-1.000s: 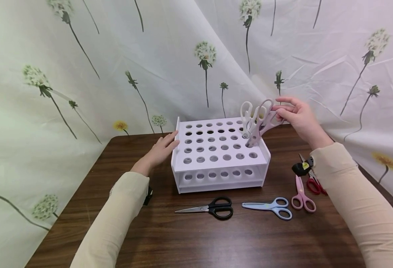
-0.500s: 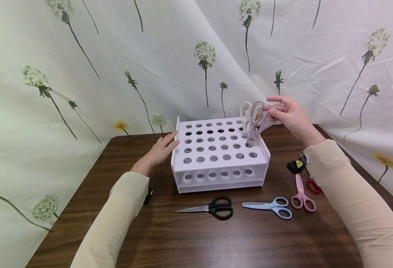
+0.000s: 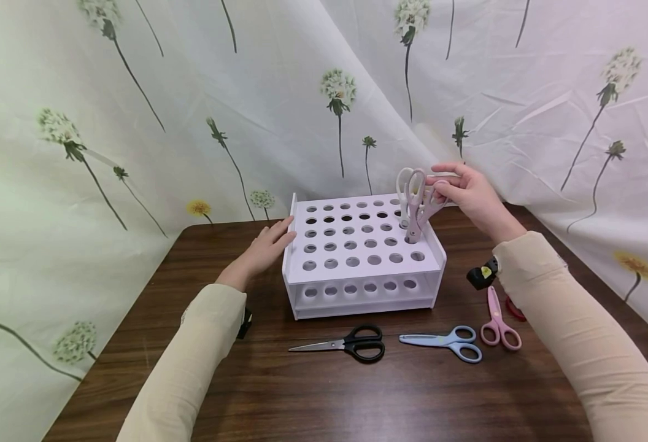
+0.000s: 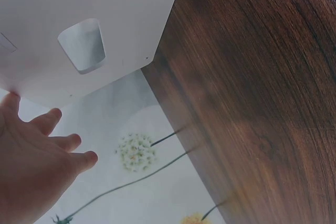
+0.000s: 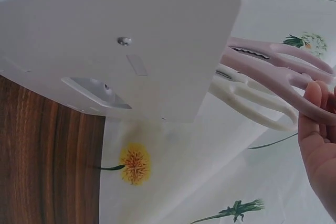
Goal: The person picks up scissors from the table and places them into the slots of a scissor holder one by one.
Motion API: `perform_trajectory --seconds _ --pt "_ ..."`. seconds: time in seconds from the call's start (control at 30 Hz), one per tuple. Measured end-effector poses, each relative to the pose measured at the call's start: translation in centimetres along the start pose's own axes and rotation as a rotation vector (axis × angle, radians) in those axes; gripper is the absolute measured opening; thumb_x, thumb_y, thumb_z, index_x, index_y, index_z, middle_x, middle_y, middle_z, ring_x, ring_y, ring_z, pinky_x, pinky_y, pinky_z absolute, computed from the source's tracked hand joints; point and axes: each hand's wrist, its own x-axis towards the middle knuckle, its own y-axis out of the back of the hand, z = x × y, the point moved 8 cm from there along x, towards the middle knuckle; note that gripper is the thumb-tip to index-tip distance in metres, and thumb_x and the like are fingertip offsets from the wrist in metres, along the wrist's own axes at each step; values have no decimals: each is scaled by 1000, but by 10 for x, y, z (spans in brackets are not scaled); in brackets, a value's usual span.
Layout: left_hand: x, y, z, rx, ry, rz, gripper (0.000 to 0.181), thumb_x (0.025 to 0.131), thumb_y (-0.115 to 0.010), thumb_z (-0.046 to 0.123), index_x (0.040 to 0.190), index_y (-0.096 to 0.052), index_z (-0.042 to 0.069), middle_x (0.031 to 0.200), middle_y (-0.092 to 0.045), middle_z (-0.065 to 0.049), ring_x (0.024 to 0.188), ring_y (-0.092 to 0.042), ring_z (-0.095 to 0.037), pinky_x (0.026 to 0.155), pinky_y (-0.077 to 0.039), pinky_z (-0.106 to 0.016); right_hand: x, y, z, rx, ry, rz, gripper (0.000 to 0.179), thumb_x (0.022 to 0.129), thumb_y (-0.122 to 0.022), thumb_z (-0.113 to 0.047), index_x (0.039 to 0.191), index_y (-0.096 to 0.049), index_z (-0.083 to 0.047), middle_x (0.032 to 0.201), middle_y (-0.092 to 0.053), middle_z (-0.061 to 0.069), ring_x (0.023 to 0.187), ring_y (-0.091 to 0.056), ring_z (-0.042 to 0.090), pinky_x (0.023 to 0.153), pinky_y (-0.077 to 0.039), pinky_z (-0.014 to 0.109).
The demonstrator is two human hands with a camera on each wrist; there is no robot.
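A white rack [image 3: 351, 245] with rows of round holes stands on the table. My right hand [image 3: 470, 193] pinches one handle loop of the pale pink scissors [image 3: 414, 212], whose blades point down into a hole at the rack's right side. In the right wrist view, the thumb and fingers grip that handle of the pink scissors [image 5: 268, 69]. White scissors [image 3: 404, 190] stand upright in a hole just behind. My left hand [image 3: 263, 245] rests its straight fingertips against the rack's left side panel, also seen in the left wrist view beside the white panel [image 4: 37, 40].
In front of the rack lie black-handled scissors [image 3: 357, 344], light blue scissors [image 3: 445, 341] and pink scissors [image 3: 497, 322] on the dark wooden table [image 3: 324, 405]. A red handle [image 3: 514, 310] shows partly behind the right sleeve. A flowered curtain [image 3: 280, 123] hangs behind the table.
My right hand has moved left with the pale pink scissors, which have swung from leaning right to nearly upright in the hole. The left hand has stayed put.
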Motion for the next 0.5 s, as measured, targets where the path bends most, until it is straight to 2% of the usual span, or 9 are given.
perform_trajectory --seconds 0.27,0.5 --pt "0 0 0 -4 6 1 60 97 -29 51 149 -17 24 152 -14 -10 136 5 -36 104 2 -56 0 1 5 -127 -24 24 29 93 -53 -3 122 -49 2 105 -63 4 78 -60 9 71 -49 22" --pt "-1 0 1 -11 6 -2 60 97 -29 50 149 -17 23 152 -14 -10 136 5 -37 104 3 -56 0 -6 5 -60 14 -20 22 95 -50 -4 116 -57 -1 101 -62 5 77 -60 12 71 -49 23"
